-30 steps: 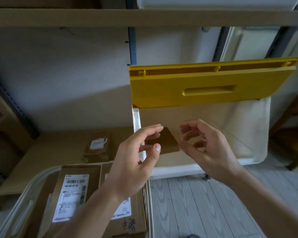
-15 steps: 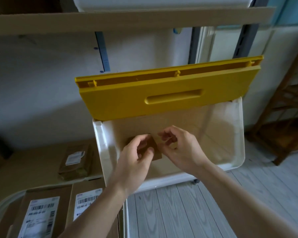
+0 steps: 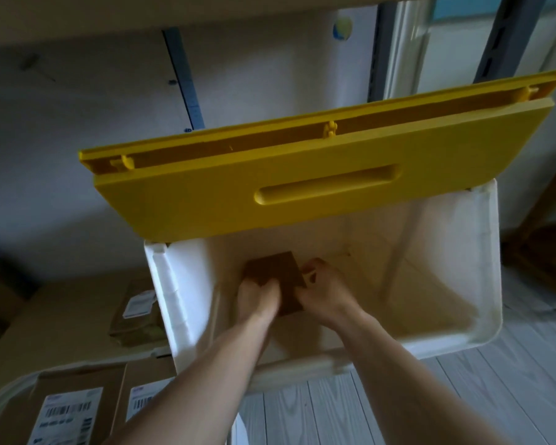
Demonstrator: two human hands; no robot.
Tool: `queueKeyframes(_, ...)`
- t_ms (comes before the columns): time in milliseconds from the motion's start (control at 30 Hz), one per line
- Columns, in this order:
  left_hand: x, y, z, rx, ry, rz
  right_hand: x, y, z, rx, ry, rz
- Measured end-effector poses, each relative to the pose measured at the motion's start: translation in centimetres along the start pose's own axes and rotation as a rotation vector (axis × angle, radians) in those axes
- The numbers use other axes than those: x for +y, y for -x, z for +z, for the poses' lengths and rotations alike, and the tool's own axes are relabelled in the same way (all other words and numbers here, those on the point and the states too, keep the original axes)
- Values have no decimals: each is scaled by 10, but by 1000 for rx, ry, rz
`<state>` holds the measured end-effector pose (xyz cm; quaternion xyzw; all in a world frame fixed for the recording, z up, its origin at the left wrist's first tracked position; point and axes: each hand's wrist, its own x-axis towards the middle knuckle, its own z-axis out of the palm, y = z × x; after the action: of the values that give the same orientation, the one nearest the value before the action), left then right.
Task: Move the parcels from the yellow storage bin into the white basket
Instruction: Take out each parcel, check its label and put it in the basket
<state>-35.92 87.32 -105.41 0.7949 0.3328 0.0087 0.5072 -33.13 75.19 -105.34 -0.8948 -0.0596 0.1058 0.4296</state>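
While both arms reach down past the rim, a small flat brown cardboard parcel (image 3: 275,277) is held inside the white plastic bin with the raised yellow lid (image 3: 302,184), low against its inner left part. The left hand (image 3: 259,298) is closed over the near left corner of the parcel, and the right hand (image 3: 321,292) is curled against its right edge, so the two hands sit close together with the parcel clamped between them. Whether the parcel rests on the floor of the bin or is already lifted clear cannot be told, as the picture is blurred there. No other parcels are seen in the bin.

At the lower left, a white-rimmed basket (image 3: 4,396) is seen, with labelled cardboard boxes (image 3: 77,409) lying in it. A brown padded mailer (image 3: 137,313) with a white label lies on a low cardboard surface (image 3: 61,319) between the basket and the bin.

The pick-up step is judged to be in hand. For the next move, the grip would need to be kept firm, the parcel raised clear of the white rim without striking the overhanging lid, then carried left and down to the basket, where it could be laid on the boxes.
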Motion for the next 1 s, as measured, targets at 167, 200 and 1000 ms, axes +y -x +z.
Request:
queueKeyframes(167,-4,-28,13,-2,-54,-70,6,-24,18,-140,42,164)
queueKeyframes(200,-7,-32,14,-14,-54,-90,4,-27,21,-180,48,186)
queueKeyframes(1000,1,-21,3,10,45,-123,-11,-22,0,-54,86,291)
